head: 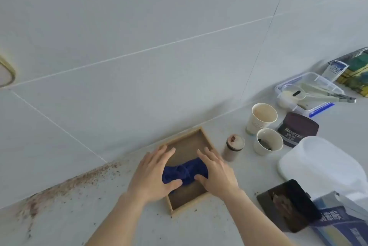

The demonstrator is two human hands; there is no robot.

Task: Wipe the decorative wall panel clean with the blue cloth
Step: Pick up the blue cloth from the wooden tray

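Observation:
A bunched blue cloth (184, 172) lies in a shallow wooden tray (190, 140) on the grey counter. My left hand (153, 172) rests on the cloth's left end, thumb pressing its lower edge, fingers spread over the tray's left rim. My right hand (216, 170) covers the cloth's right end, thumb tucked against it. Both hands pinch the cloth between them. The tiled wall panel (139, 50) rises behind the tray; brown powder stains (65, 186) run along its base at the left.
Right of the tray stand a small lidded jar (233, 147), two paper cups (260, 118) (267, 142), a cocoa tin (298, 129), a clear box with tongs (310, 92), a white lid (318, 166), a dark phone (288, 204) and packets (338, 223).

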